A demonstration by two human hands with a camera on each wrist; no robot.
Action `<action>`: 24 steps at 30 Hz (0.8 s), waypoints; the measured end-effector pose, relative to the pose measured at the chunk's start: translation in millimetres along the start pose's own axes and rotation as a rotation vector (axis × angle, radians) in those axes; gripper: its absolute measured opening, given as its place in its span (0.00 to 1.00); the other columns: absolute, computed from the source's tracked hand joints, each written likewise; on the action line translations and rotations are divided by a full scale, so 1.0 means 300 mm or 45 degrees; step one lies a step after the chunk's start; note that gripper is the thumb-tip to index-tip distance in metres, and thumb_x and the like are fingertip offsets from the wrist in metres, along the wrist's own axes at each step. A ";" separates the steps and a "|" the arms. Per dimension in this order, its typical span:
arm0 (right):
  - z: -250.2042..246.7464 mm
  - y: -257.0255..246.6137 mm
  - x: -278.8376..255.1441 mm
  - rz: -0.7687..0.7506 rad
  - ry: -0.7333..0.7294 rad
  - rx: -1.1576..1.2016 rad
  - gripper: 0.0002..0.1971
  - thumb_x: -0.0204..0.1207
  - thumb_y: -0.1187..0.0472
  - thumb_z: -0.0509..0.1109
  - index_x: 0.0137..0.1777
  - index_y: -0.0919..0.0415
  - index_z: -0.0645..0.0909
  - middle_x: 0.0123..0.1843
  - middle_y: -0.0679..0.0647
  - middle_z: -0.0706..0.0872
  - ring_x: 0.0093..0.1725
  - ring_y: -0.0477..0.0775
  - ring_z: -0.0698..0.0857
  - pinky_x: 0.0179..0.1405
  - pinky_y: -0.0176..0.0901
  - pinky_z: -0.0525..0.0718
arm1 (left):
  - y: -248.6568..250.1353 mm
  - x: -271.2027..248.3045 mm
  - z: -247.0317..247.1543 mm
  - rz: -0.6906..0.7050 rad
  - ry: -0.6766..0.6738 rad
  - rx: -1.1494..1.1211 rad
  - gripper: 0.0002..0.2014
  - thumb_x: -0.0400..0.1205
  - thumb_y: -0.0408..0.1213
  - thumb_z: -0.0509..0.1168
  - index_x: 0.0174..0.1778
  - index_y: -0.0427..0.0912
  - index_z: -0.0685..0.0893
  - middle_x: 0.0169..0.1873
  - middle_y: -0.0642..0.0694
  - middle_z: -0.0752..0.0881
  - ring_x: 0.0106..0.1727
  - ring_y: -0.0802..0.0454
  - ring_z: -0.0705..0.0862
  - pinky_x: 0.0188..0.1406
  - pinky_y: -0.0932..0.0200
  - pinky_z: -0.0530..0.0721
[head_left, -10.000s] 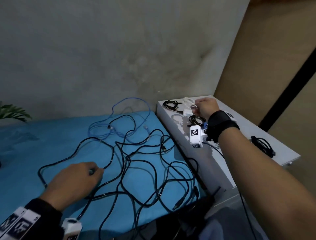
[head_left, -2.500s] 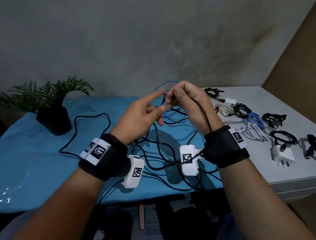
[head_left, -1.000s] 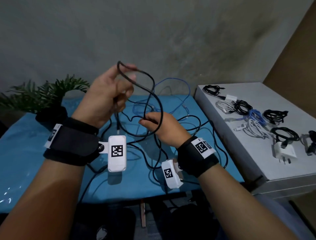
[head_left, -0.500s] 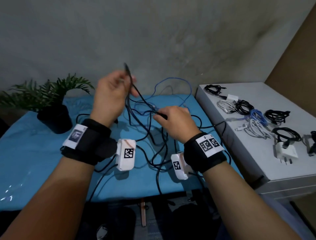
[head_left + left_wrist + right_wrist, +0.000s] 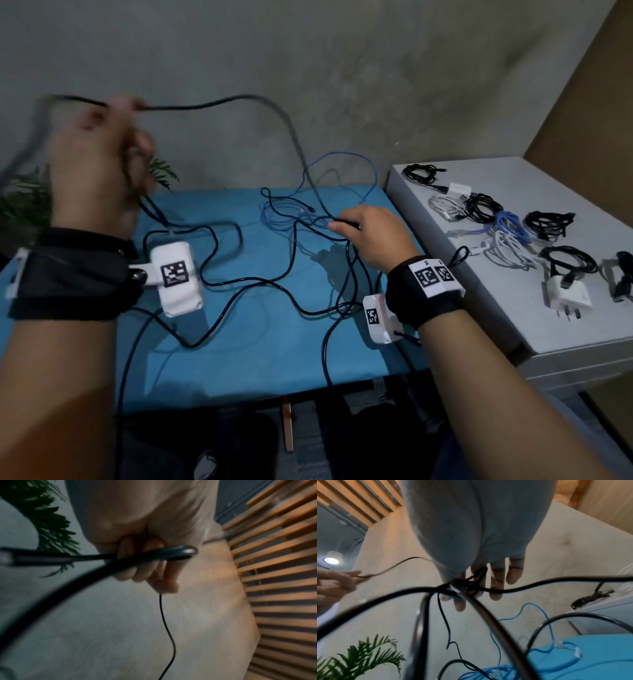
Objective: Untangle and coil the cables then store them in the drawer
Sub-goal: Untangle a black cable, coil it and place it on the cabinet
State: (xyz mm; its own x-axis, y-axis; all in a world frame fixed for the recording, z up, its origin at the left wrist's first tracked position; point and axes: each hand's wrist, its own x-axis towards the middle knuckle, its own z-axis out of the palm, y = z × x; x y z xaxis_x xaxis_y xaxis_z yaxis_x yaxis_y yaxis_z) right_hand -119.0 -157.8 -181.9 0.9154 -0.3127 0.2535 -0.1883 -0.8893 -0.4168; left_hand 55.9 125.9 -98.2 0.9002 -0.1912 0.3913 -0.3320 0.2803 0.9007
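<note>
Head view: the blue-covered counter (image 5: 246,342) carries the long tangled black cable (image 5: 239,284). The white cabinet top (image 5: 513,308) just right of the counter holds coiled cables. The left hand (image 5: 92,161), raised above the counter's left side, grips the cable. The right hand (image 5: 373,233), near the counter's right edge, has its fingers (image 5: 496,582) pinching a knot of the cable.

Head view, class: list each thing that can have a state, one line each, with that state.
Left hand: raised, grips the black cable.
Right hand: low over the table, pinches the black cable.
Black cable: still tangled, partly lifted.
Blue cable: loose, uncoiled.
Coiled cables: bundled on the white cabinet.
</note>
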 end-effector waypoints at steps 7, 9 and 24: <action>-0.044 -0.081 0.009 -0.214 0.181 -0.079 0.16 0.87 0.43 0.63 0.53 0.51 0.88 0.41 0.46 0.77 0.47 0.56 0.77 0.45 0.53 0.73 | -0.128 -0.180 0.276 -0.518 -0.626 0.497 0.08 0.86 0.45 0.67 0.47 0.52 0.91 0.24 0.51 0.79 0.22 0.56 0.64 0.21 0.63 0.56; -0.054 -0.105 0.006 -0.280 0.166 -0.137 0.15 0.87 0.44 0.63 0.54 0.52 0.87 0.41 0.45 0.75 0.46 0.57 0.76 0.44 0.50 0.68 | -0.130 -0.226 0.333 -0.545 -0.724 0.440 0.11 0.85 0.51 0.68 0.46 0.51 0.93 0.26 0.49 0.78 0.23 0.55 0.63 0.22 0.61 0.56; -0.069 -0.123 -0.016 -0.261 0.028 -0.111 0.18 0.81 0.37 0.67 0.58 0.49 0.86 0.44 0.43 0.77 0.51 0.51 0.73 0.53 0.50 0.70 | -0.105 -0.254 0.365 -0.146 -0.346 0.214 0.10 0.85 0.41 0.72 0.42 0.38 0.86 0.26 0.48 0.79 0.20 0.60 0.67 0.22 0.66 0.66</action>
State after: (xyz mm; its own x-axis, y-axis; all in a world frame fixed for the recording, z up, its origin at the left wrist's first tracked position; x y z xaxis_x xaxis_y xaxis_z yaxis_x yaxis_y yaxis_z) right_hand -123.7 -130.3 -149.6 0.9298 -0.1291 0.3447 -0.0303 -0.9602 -0.2778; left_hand -33.2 28.6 -135.8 0.8338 -0.4625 0.3014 -0.2951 0.0880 0.9514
